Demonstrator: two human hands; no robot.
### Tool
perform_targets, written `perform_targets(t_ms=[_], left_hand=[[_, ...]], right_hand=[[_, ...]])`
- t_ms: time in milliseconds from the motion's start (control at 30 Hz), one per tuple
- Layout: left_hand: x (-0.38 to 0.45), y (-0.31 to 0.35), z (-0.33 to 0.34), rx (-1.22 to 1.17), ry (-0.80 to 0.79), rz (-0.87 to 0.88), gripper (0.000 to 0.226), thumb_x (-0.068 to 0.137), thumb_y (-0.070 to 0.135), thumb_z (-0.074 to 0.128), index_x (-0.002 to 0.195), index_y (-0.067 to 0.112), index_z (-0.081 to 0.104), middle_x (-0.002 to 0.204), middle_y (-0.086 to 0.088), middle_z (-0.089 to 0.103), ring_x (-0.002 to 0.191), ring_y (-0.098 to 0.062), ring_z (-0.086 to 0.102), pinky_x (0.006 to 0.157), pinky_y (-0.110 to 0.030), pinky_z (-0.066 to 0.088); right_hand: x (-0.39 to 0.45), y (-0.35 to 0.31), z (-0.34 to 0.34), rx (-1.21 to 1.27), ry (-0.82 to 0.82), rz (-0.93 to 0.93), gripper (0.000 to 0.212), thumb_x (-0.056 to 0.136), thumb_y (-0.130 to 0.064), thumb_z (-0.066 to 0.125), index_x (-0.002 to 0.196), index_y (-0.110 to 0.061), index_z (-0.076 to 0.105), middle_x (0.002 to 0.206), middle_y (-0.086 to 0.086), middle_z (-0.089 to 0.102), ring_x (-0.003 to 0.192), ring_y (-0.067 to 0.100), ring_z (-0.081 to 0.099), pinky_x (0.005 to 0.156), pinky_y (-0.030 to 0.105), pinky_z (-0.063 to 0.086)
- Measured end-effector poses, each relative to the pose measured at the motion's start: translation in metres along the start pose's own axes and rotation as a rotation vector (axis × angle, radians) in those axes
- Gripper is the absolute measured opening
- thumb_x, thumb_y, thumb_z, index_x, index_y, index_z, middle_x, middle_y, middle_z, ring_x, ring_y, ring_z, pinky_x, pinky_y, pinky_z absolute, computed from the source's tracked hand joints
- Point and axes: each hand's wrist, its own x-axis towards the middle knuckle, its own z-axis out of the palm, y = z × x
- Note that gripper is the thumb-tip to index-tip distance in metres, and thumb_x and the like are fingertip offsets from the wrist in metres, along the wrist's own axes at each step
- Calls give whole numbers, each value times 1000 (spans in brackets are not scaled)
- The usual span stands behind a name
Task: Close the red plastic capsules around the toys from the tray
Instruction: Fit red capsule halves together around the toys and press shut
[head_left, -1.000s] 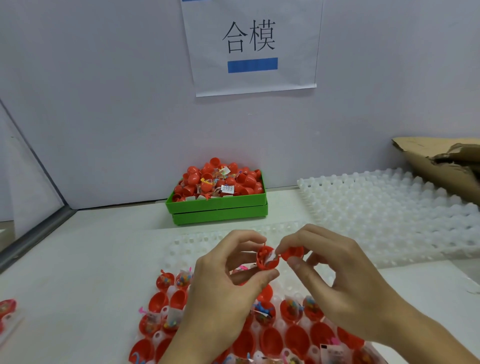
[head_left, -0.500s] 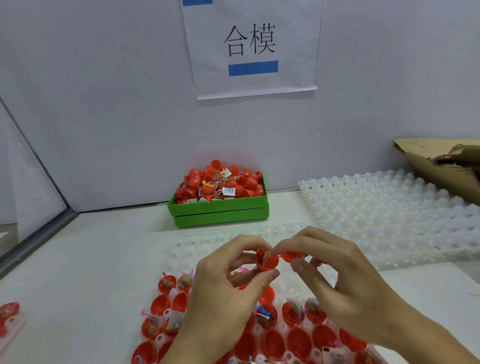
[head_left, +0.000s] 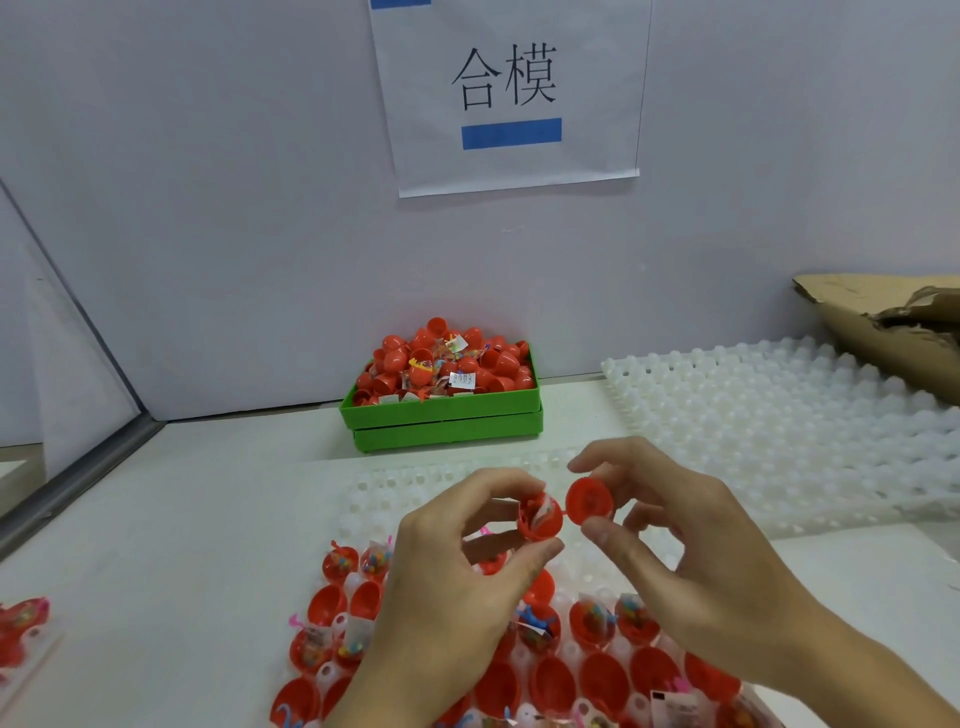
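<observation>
Sitting nearest is the white tray (head_left: 363, 491) on the surface (head_left: 156, 519), its cups full of open red capsule halves (head_left: 602, 680), some with little toys (head_left: 535, 621) in them. Above it the left hand (head_left: 447, 582) pinches a capsule half (head_left: 540, 517) stuffed with a toy, and the right hand (head_left: 696, 561) pinches the matching cap (head_left: 588, 500) just beside it, barely apart. Further back there's a green bin (head_left: 441, 415) heaped with capsules, and a paper sign (head_left: 511, 93) on the wall.

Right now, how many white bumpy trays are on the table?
2. One white tray lies empty at the right, beside the cardboard. The other lies under the hands, holding red capsule halves. More may be out of view.
</observation>
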Motion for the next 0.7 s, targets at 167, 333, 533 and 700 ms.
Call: perform_targets(t_ms=[167, 333, 533, 700], left_hand=[[0, 0, 0, 49, -17, 67, 35, 77, 3, 80, 95, 31, 71, 94, 9, 69, 97, -12, 69, 77, -20, 58], [-1, 1, 0, 38, -42, 87, 27, 80, 12, 79, 98, 31, 70, 98, 11, 68, 102, -13, 67, 80, -21, 58], [-1, 3, 1, -13, -4, 115, 15, 84, 16, 69, 95, 25, 73, 95, 9, 69, 98, -14, 67, 75, -21, 59], [-1, 2, 3, 60, 22, 150, 15, 80, 14, 72, 89, 25, 76, 95, 14, 67, 94, -11, 69, 73, -23, 60]], right_hand=[[3, -4, 0, 163, 43, 76, 42, 80, -2, 78, 105, -32, 62, 86, -5, 69, 81, 18, 67, 65, 24, 54], [4, -8, -1, 198, 56, 123, 31, 77, -3, 79, 98, -24, 69, 85, -6, 72, 82, 18, 70, 70, 36, 56], [5, -7, -1, 186, 50, 127, 35, 75, -4, 81, 99, -27, 70, 86, -7, 73, 84, 18, 70, 70, 35, 57], [5, -7, 2, 159, 52, 98, 40, 71, -3, 84, 98, -30, 73, 88, -8, 73, 84, 18, 70, 68, 34, 56]])
